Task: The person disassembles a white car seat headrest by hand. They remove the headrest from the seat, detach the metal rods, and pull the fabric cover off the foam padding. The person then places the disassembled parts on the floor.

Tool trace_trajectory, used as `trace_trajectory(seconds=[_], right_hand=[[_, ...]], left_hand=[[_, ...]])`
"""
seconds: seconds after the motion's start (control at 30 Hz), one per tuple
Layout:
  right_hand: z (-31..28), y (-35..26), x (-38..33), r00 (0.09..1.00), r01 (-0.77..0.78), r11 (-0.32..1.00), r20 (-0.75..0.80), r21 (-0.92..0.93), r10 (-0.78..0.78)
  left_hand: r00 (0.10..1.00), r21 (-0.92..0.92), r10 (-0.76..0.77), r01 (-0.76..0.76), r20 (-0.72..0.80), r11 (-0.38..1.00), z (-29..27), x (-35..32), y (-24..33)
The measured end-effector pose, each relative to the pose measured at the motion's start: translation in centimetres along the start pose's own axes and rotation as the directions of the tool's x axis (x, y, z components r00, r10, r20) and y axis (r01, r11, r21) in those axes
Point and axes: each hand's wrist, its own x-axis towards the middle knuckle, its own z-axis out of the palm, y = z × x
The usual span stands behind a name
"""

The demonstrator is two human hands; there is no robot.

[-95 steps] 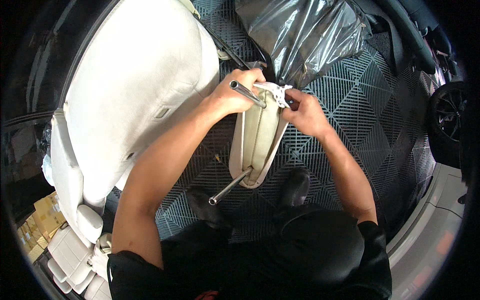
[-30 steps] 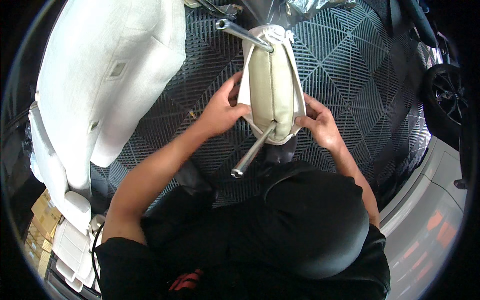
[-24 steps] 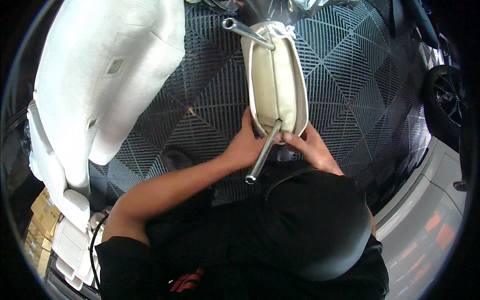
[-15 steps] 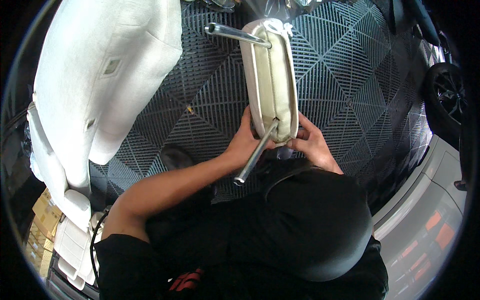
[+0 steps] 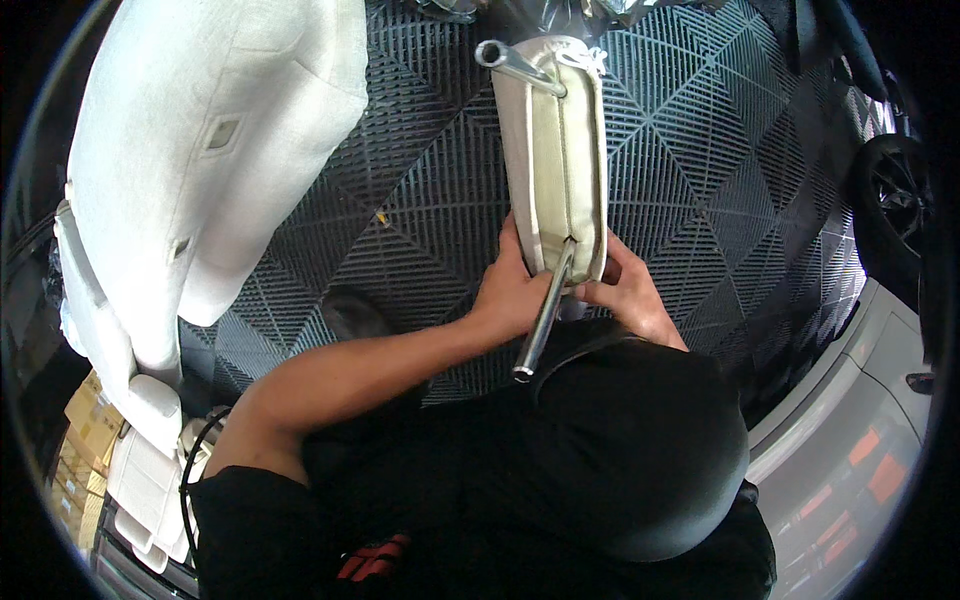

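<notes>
A cream headrest [image 5: 586,170] is held out in front of me, its underside turned up toward the view. Two bare metal posts stick out of it: the far post [image 5: 520,68] leans left, and the near post [image 5: 540,325] points back toward me. My left hand [image 5: 512,292] grips the near left edge, its thumb beside the near post. On the near right corner, my right hand [image 5: 635,298] is closed with its fingers bent around the cover's edge. Some fingertips are hidden behind the headrest. White cord or fabric ends [image 5: 590,62] hang at the far end.
A large white seat [image 5: 270,120] with headrest openings stands at left. Cardboard boxes [image 5: 92,420] and pale panels [image 5: 145,490] lie lower left. A wheel [image 5: 893,195] and a grey car body [image 5: 840,460] are at right. Dark grid tiles [image 5: 690,220] cover the floor.
The headrest has shifted slightly right and rotated, so both posts now point less to the left. My left hand has moved right with it; both hands keep their hold.
</notes>
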Motion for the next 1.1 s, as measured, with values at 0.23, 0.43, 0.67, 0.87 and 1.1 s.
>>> trace_trajectory(seconds=[0.23,0.43,0.67,0.87,1.1], right_hand=[[0.4,0.0,-0.3,0.999,-0.030,0.992,-0.035,0.126,0.035],[-0.4,-0.3,-0.3,0.995,-0.028,0.999,-0.091,-0.027,0.026],[-0.2,-0.9,-0.6,0.985,-0.009,0.981,-0.169,-0.193,-0.024],[-0.4,0.7,-0.1,0.980,0.047,0.999,-0.191,-0.010,-0.048],[-1.5,1.3,-0.5,0.990,0.037,0.999,-0.136,-0.001,-0.037]], left_hand=[[1.000,-0.116,-0.024,0.024,0.001,0.993,0.6,0.5,-2.3],[0.998,0.017,0.002,-0.004,0.062,1.000,-0.5,0.6,-1.1],[0.993,0.200,0.047,-0.068,0.110,0.977,-1.6,3.5,0.3],[0.992,0.334,-0.078,0.042,0.096,0.942,-0.7,2.4,1.3],[0.990,0.381,-0.013,-0.041,0.138,0.924,-0.8,1.5,1.7]])
